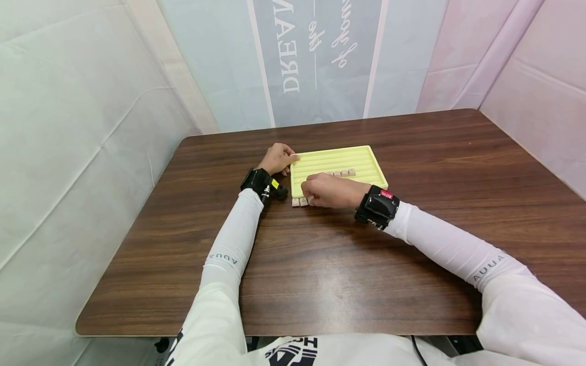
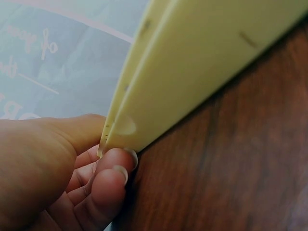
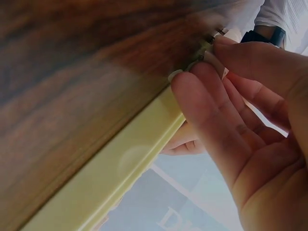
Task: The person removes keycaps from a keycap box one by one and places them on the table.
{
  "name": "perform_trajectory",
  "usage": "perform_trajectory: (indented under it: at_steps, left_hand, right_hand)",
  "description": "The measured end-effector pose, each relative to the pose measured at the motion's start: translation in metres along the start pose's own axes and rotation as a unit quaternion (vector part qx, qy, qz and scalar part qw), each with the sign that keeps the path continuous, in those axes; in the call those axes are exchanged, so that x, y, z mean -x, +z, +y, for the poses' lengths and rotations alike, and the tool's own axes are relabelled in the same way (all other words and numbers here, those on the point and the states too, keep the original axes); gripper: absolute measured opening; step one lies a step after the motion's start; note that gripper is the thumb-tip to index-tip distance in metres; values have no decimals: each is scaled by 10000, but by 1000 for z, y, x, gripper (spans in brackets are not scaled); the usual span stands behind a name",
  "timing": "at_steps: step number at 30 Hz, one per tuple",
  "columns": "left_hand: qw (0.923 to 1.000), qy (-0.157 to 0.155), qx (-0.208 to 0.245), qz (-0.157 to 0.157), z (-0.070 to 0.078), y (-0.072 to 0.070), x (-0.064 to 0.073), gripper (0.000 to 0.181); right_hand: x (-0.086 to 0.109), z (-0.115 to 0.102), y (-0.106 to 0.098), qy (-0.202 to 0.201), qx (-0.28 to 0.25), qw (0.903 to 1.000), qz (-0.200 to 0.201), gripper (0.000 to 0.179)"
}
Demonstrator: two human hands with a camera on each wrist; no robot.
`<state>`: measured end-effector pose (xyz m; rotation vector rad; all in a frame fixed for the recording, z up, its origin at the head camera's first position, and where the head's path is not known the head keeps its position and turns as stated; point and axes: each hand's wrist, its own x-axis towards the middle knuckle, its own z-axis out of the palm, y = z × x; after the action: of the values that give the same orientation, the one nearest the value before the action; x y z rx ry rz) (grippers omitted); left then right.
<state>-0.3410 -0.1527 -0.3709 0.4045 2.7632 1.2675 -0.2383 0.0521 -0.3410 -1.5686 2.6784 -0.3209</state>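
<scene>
Grips one yellow tray (image 1: 339, 156) by its far left corner, left hand (image 1: 276, 159) clamped with thumb and fingers. Sits nearer the far edge of the bench (image 1: 293, 284) than the near. Pinches one block (image 1: 311, 201) in the right hand (image 1: 336, 190), just outside the tray's near edge, beside two others (image 1: 295, 203) at the near left corner. Shows at least four more blocks (image 1: 345, 173) in one row inside, partly behind the right hand.
</scene>
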Motion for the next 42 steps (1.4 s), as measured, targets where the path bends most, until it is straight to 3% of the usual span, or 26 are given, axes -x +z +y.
perform_trajectory:
  at_steps: [12,42]
  left_hand:
    - [9999,-84,-55,-5,-2,1,-5,27]
    - [9999,-59,-80,44,-1,2,-1,26]
  right_hand:
    - [1,-1,0,35,24,10000,66,9]
    - [3,-3,0,128,-1,9999,-7,5]
